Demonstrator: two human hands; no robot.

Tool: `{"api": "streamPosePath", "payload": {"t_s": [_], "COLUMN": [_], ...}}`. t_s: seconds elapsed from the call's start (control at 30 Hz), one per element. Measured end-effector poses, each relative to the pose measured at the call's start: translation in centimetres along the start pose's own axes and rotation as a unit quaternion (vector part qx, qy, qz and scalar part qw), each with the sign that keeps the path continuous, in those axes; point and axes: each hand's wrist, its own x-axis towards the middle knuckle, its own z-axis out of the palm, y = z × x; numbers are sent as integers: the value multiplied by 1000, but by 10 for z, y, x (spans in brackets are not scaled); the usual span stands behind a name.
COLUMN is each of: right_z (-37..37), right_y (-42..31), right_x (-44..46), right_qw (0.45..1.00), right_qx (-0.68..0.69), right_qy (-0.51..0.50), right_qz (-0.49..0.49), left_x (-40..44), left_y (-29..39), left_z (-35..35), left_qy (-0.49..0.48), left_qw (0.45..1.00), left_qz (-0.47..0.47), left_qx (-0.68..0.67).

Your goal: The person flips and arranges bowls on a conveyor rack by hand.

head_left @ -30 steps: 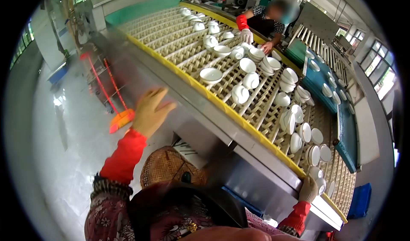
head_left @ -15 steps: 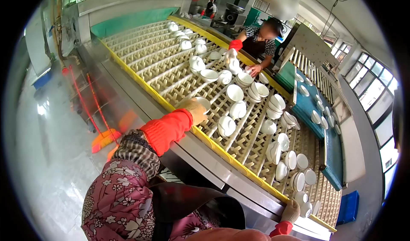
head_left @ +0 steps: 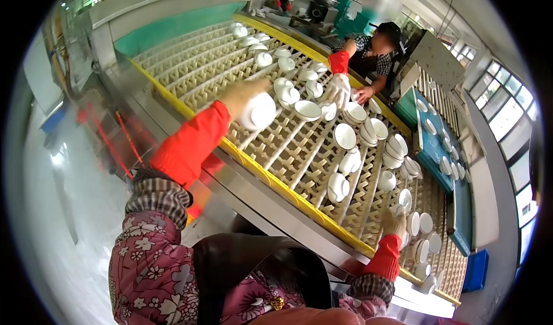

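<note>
My left hand, in a pale glove with a red cuff, grips a white bowl above the near left part of the peg-studded belt. Motion blurs this hand and its bowl. Lower right, my right hand, gloved the same way, is closed at a small white bowl, its fingertips partly hidden. Beside it more bowls stand on edge, among them a white bowl. Single and nested bowls, such as a white bowl, lie across the middle of the belt.
Across the belt a co-worker has a gloved hand and a bare hand among bowls. Yellow edging borders the belt. A blue side conveyor carries bowls at right. A blue crate stands beyond.
My left hand has lifted a bowl from the belt and moved left and up with it. My right hand has left the belt's near edge and reached in to the bowls.
</note>
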Motion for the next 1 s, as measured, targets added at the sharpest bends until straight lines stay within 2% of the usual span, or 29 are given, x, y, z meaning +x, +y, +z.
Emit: {"api": "streamPosePath", "payload": {"t_s": [0.03,0.07,0.1,0.17,0.2,0.27,0.33,0.37,0.4,0.43,0.47,0.53,0.57,0.6,0.7,0.73,0.8,0.83,0.87,0.9,0.93,0.97,1.0], "right_z": [12,18,18,5,-1,-9,-6,-7,-7,-7,-6,-4,-5,-7,-8,-8,-10,-11,-13,-15,-15,-19,-26], "right_y": [2,0,-13,-49,-59,-73,-78,-78,-79,-78,-76,-70,-65,-60,-60,-65,-72,-68,-60,-52,-44,-48,-69], "right_x": [2,4,-2,-19,-22,-27,-34,-34,-35,-37,-38,-46,-49,-53,-58,-61,-64,-63,-64,-67,-71,-75,-80], "right_qw": [999,997,995,988,989,988,987,984,982,978,973,979,982,987,982,983,984,986,987,988,989,990,990], "right_qx": [2,2,7,13,26,47,-40,-84,-121,-159,-194,-176,-169,-139,-166,-160,-150,-144,-139,-133,-138,-130,-123], "right_qy": [20,43,58,90,69,24,36,46,40,32,27,32,37,34,53,60,76,57,38,19,22,1,-22], "right_qz": [33,64,86,123,130,143,151,152,141,130,119,93,79,67,78,73,59,64,70,78,40,51,64], "left_x": [2,9,14,8,11,34,58,75,92,107,117,143,152,155,154,153,159,157,149,148,145,141,133], "left_y": [-28,-47,-61,-93,-104,-91,-67,-69,-71,-81,-82,-74,-64,-48,-45,-33,-67,-62,-58,-62,-80,-100,-115], "left_z": [-6,-16,-26,-13,-8,8,30,63,96,125,159,208,225,214,201,177,209,196,182,161,149,133,117], "left_qy": [5,13,19,-54,-87,-83,-79,-71,-63,-131,-102,-38,-3,18,8,-13,-12,-10,4,1,-14,-23,4], "left_qw": [997,966,894,927,931,946,951,947,941,899,902,900,890,867,835,863,859,850,746,721,815,958,991], "left_qz": [-71,-239,-399,-370,-347,-312,-299,-309,-320,-354,-363,-404,-439,-482,-489,-447,-381,-346,-366,-351,-283,-151,-107], "left_qx": [6,-101,-202,-21,74,36,-13,-54,-95,-224,-212,-159,-124,-123,-254,-234,-343,-397,-556,-597,-506,-243,-85]}}
